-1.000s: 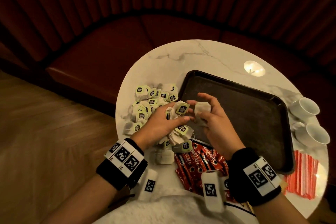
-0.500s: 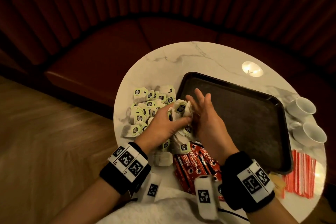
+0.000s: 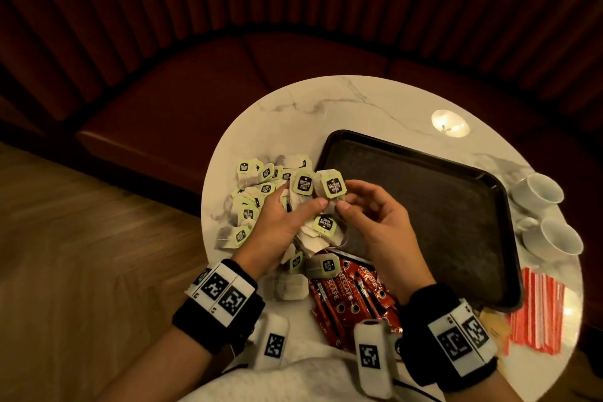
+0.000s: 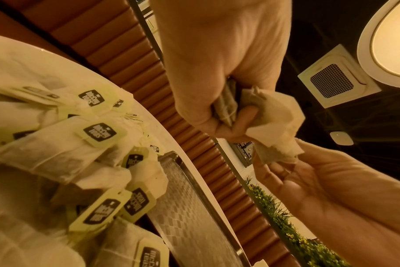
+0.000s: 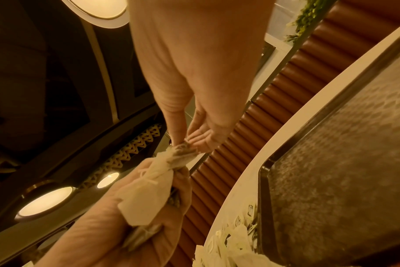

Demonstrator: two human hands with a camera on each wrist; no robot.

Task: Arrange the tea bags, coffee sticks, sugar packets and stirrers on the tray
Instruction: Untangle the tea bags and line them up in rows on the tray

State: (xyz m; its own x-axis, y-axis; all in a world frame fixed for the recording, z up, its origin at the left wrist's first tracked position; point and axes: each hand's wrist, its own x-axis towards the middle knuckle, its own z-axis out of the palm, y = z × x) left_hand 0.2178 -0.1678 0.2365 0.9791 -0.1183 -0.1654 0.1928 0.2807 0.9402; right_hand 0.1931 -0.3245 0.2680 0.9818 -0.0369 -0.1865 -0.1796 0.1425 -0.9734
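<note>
Tea bags (image 3: 261, 196) lie piled on left part of round marble table (image 3: 375, 101), just beside left edge of dark tray (image 3: 424, 206), head view. Left hand (image 3: 280, 225) grips a bunch of tea bags lifted above pile, fingers curled round them, green tags sticking up. Right hand (image 3: 375, 222) pinches one tea bag (image 3: 331, 188) between thumb and forefinger at tray's left edge, touching the left hand's bunch, other fingers loosely curled. Red coffee sticks (image 3: 352, 297) lie near table's front edge, below the hands. Orange-striped stirrers (image 3: 535, 313) lie right of tray's near corner. Two white cups (image 3: 541, 215) sit at tray's right side. Sugar packets: cannot tell which they are. Left wrist view: left hand (image 4: 217, 63) clamps crumpled tea bags (image 4: 274, 115) in curled fingers, right hand (image 4: 320, 189) touches bunch from below, its fingertips hidden. Loose tea bag pile (image 4: 69, 153) on table, tray (image 4: 194, 207) just beside it. Right wrist view: right hand (image 5: 194, 90) pinches tea bag top with thumb and fingertips; left hand (image 5: 126, 225) holds the bunch (image 5: 149, 195) in closed fingers. Tray (image 5: 343, 171) at right, more tea bags (image 5: 231, 242) at its near edge.
</note>
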